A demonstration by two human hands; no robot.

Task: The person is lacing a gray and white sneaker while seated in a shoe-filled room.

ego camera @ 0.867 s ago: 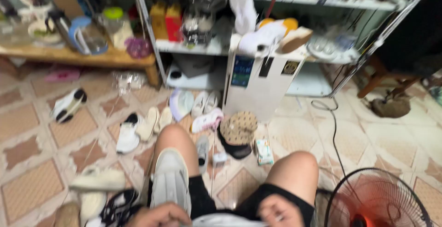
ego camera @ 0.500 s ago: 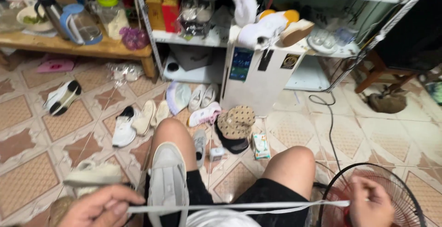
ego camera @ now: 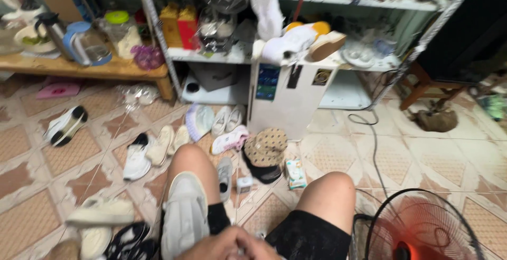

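Your hands [ego camera: 232,245] meet at bottom centre, fingers curled together; can't tell what they grip. White shoe [ego camera: 185,220] lies on your left thigh.

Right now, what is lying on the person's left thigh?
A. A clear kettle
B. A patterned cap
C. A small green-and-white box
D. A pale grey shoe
D: a pale grey shoe rests along the left thigh, just beside the hands at the bottom edge, while the patterned cap and small box lie on the tiled floor and the kettle stands on the wooden bench.
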